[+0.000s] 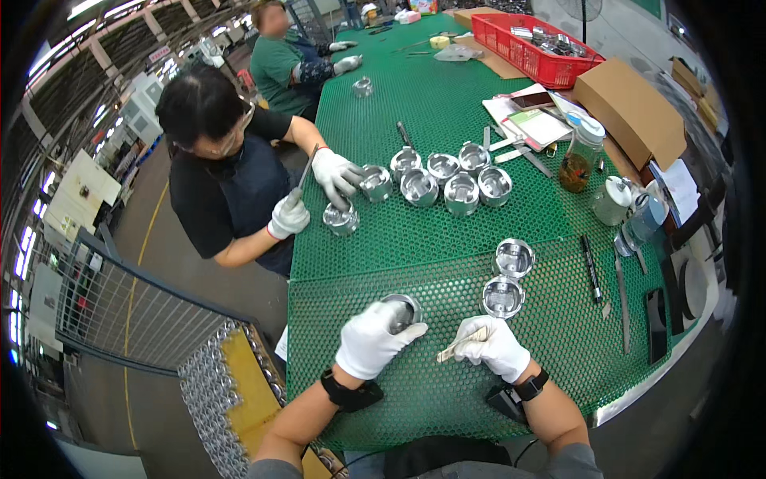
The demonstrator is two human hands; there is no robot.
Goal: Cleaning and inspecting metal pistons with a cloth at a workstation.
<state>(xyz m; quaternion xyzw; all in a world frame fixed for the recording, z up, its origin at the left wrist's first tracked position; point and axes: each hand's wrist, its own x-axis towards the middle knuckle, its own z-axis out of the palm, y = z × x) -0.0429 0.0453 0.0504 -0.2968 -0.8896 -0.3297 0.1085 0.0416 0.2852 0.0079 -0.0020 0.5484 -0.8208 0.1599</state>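
Observation:
My left hand [369, 342], in a white glove, is closed round a silver metal piston [408, 306] that stands on the green mesh mat [447, 399]. Its thumb lies along the piston's near side. In my white-gloved right hand [496, 348], a folded beige strip [456, 345] is pinched between the fingers; its material is too small to make out. It points toward the left hand, apart from the piston. Two more pistons, a nearer one [503, 297] and a farther one [515, 259], stand open side up just beyond my right hand.
Several pistons [419, 186] are grouped farther up the mat. To the left, a co-worker [227, 172] handles a piston [341, 219] with a file-like tool. At right lie a black marker [591, 267], a long flat file [621, 303] and a phone [657, 326], near bottles [612, 199].

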